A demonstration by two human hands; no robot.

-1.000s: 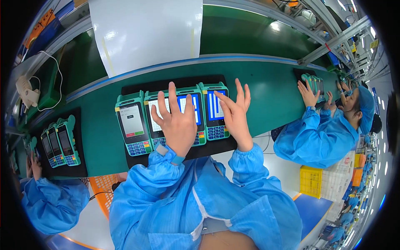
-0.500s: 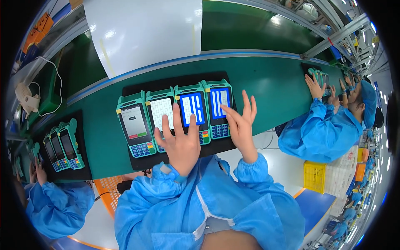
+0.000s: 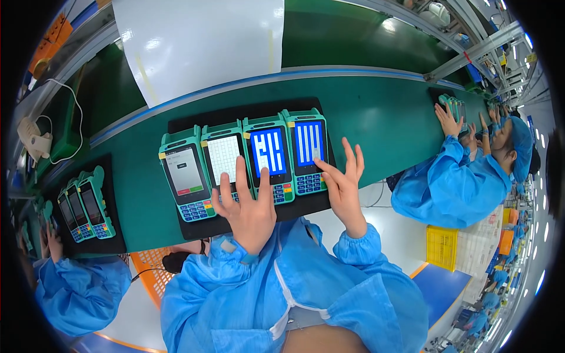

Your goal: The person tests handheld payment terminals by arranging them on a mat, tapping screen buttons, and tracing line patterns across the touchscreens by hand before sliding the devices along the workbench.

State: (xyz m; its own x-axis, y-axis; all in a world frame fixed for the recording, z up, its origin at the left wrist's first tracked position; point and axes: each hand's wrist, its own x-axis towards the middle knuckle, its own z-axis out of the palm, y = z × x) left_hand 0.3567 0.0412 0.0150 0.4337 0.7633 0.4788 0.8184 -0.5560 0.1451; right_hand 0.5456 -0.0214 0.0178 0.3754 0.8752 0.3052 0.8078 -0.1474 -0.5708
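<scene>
Several green card payment terminals stand side by side on a black mat [image 3: 206,228]. The leftmost terminal [image 3: 183,167] shows a grey page with a red and a green button. On the second terminal [image 3: 220,152] is a white grid. Blue screens with white bars light the third terminal [image 3: 268,150] and the rightmost terminal [image 3: 308,141]. My left hand [image 3: 250,215] is open, fingers spread over the second and third terminals, fingertips at their screens. My right hand [image 3: 346,197] is open too, its index fingertip at the lower right of the rightmost screen. Neither hand holds anything.
On the green bench [image 3: 376,123], another black mat [image 3: 118,203] at left carries more terminals [image 3: 94,209]. Co-workers in blue smocks sit at both sides. A white sheet [image 3: 200,41] hangs behind. A yellow crate [image 3: 442,247] and an orange crate [image 3: 152,270] are below bench level.
My right index fingertip has slid down the rightmost screen, and my left fingers have moved lower over their screens. The white bars on both blue screens have grown.
</scene>
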